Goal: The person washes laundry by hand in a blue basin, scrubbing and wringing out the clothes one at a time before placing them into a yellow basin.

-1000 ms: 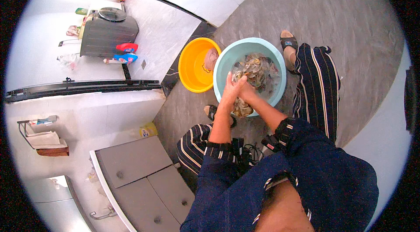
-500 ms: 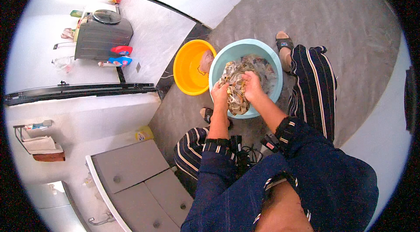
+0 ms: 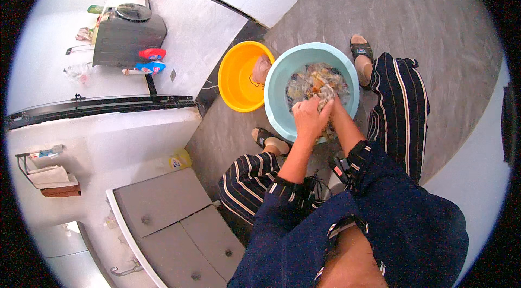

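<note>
A wet patterned cloth (image 3: 315, 77), mottled in grey, white and yellow-brown, lies bunched in a light blue basin (image 3: 275, 87). My left hand (image 3: 311, 116) is closed on a gathered part of it, low over the near side of the basin. Right beside it, my right hand (image 3: 336, 106) grips the same bunch, its fingers largely hidden by the cloth and my left hand. A bit of the cloth hangs below my wrists near the basin's rim.
Touching the basin's left side is a yellow basin (image 3: 230, 84) with a pinkish cloth (image 3: 261, 69) in it. My sandalled feet flank the basins. A grey drawer cabinet (image 3: 163, 201) stands at lower left, and a washing machine (image 3: 130, 38) beyond the sliding-door track (image 3: 103, 109).
The cloth has gone from stretched out between my hands above the basin to bunched down inside it. My hands have come together and shifted right. The view has moved slightly.
</note>
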`<state>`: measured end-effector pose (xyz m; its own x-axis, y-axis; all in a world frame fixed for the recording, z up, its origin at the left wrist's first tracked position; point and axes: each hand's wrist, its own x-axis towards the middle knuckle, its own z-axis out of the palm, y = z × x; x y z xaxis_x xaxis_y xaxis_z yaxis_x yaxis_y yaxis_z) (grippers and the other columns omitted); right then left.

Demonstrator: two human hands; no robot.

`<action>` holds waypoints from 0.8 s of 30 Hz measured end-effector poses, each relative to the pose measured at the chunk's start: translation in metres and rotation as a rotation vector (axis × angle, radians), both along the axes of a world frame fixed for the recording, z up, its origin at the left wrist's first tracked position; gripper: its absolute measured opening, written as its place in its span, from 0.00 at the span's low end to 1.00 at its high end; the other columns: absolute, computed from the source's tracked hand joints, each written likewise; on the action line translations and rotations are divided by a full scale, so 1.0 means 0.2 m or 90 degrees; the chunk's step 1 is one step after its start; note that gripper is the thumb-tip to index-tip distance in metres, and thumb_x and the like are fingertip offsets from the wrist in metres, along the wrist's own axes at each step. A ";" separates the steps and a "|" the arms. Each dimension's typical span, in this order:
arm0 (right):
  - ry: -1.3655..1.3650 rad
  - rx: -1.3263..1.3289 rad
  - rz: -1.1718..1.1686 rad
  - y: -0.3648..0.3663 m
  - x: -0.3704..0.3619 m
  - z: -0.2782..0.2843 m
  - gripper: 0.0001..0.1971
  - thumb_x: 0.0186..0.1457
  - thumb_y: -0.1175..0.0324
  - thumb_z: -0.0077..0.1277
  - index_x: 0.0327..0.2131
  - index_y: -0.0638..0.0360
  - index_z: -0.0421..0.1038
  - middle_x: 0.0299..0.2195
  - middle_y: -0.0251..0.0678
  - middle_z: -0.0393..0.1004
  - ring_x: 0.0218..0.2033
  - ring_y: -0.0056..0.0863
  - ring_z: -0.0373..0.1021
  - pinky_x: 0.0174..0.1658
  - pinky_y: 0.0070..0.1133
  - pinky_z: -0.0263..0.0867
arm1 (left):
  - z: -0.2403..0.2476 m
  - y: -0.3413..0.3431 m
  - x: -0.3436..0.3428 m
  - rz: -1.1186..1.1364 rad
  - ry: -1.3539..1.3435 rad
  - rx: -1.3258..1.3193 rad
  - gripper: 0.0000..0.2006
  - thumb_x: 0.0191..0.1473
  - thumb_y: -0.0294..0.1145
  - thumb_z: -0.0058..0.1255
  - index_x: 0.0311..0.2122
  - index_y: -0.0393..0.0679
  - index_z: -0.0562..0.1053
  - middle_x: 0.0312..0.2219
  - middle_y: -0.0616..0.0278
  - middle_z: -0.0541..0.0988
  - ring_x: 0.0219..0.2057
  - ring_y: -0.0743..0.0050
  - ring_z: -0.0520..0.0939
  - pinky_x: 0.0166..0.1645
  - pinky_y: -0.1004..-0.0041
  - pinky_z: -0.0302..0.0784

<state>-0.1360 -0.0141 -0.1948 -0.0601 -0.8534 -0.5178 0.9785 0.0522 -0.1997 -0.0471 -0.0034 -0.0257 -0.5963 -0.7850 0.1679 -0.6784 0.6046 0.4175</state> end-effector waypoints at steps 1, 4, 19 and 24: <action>0.053 0.043 0.002 -0.01 -0.01 0.04 0.19 0.57 0.56 0.41 0.47 0.58 0.65 0.42 0.37 0.70 0.39 0.30 0.68 0.42 0.31 0.65 | -0.01 -0.03 -0.03 0.000 -0.041 0.005 0.21 0.48 0.51 0.51 0.31 0.39 0.75 0.23 0.47 0.77 0.29 0.50 0.77 0.39 0.60 0.68; 0.216 0.195 -0.020 -0.07 0.07 0.31 0.17 0.58 0.59 0.39 0.45 0.58 0.66 0.40 0.36 0.71 0.37 0.28 0.69 0.40 0.29 0.66 | -0.07 -0.18 0.02 0.197 -0.046 0.110 0.22 0.51 0.52 0.46 0.25 0.40 0.74 0.19 0.48 0.75 0.30 0.48 0.77 0.38 0.57 0.69; 0.189 0.097 0.099 -0.04 0.23 0.30 0.18 0.57 0.57 0.40 0.42 0.62 0.68 0.40 0.38 0.71 0.41 0.29 0.68 0.41 0.29 0.66 | -0.04 0.02 -0.02 0.094 -0.001 -0.032 0.12 0.49 0.39 0.51 0.29 0.40 0.70 0.27 0.52 0.74 0.30 0.49 0.75 0.34 0.59 0.70; 0.177 0.258 0.014 -0.06 0.29 0.54 0.19 0.57 0.55 0.40 0.43 0.60 0.68 0.43 0.38 0.70 0.45 0.27 0.65 0.43 0.30 0.63 | -0.11 -0.26 0.12 0.245 0.099 -0.018 0.11 0.49 0.39 0.50 0.23 0.43 0.68 0.19 0.51 0.72 0.23 0.49 0.76 0.26 0.57 0.69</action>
<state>-0.0781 -0.0259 -0.0873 -0.2273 -0.5890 -0.7755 0.8887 0.2001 -0.4124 -0.0237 -0.0546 -0.0468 -0.2256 -0.9395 0.2577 -0.7871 0.3316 0.5201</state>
